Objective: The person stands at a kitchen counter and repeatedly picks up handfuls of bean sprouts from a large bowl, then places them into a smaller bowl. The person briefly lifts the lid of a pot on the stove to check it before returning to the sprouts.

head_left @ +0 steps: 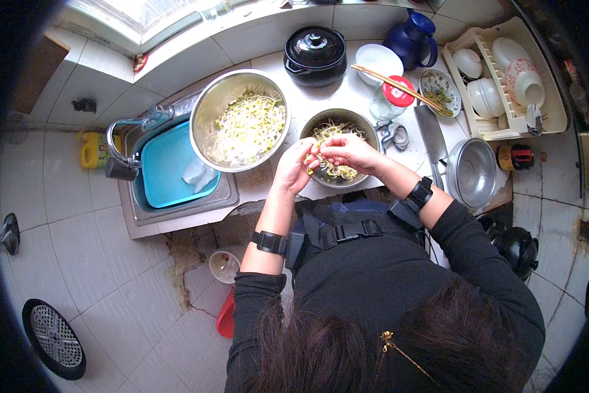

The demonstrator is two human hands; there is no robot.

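My left hand [297, 166] is curled around a few bean sprouts [311, 169], with yellow heads showing between the fingers. Close beside it, the fingertips of my right hand [349, 153] pinch at a sprout; the exact contact is too small to see clearly. Both hands are above the near-left part of a smaller steel bowl [341, 184], which holds more bean sprouts [336, 128] and is partly covered by my right hand. To the left, a large steel basin [201, 142] contains a pile of yellow-headed sprouts [252, 125].
A sink [230, 194] with a blue plastic basin [159, 196] is at left. Behind stands a black lidded pot [314, 59]. On the right are a red-lidded glass jar [385, 105] with chopsticks [385, 81] across it, a cleaver [429, 132], stacked metal bowls [473, 169] and a dish rack [552, 120].
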